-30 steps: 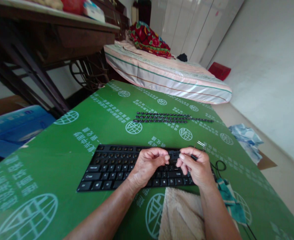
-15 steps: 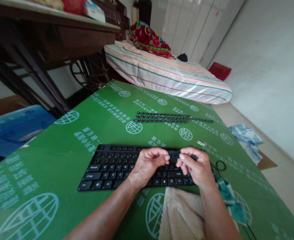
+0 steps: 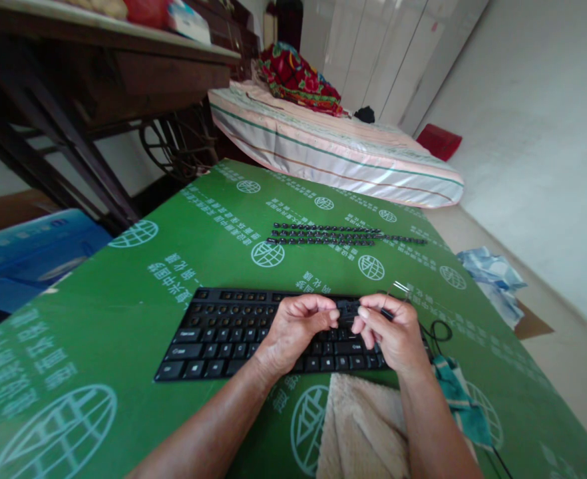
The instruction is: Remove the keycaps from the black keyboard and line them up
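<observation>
A black keyboard lies in front of me. Its upper rows on the left lack keycaps, while the lower rows carry theirs. Over its upper middle, my left hand is closed in a pinch; whatever sits between thumb and fingertip is too small to make out. Just to the right, my right hand is closed around what looks like a wire keycap puller, its thin metal prongs pointing up and away. A small gap separates the two hands. Removed keycaps lie in rows behind the keyboard.
The green table bears printed white logos. A beige cloth lies at the front, and a teal checked cloth beside the black cable. Beyond the table stand a bed and a dark wooden sewing table.
</observation>
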Demonstrator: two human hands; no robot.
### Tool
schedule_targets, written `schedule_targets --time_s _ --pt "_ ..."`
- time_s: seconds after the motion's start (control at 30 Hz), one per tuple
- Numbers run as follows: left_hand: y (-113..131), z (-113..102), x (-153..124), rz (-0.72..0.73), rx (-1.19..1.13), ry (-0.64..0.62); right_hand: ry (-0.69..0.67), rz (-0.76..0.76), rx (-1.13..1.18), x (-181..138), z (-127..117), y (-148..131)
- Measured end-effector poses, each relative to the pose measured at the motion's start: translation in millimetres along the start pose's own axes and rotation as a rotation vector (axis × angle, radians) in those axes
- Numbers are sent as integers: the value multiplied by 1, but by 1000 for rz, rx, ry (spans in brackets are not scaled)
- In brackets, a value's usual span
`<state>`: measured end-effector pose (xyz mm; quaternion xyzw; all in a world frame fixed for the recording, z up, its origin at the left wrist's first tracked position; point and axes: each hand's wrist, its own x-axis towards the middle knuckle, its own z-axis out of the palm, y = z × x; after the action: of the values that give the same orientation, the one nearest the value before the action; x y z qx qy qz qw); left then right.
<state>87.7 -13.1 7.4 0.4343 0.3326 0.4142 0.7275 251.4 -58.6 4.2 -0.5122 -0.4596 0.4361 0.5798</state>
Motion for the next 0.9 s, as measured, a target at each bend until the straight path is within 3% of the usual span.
schedule_targets --time_s 0.9 --pt "-3 -2 2 0 -15 10 -2 23 4 1 1 1"
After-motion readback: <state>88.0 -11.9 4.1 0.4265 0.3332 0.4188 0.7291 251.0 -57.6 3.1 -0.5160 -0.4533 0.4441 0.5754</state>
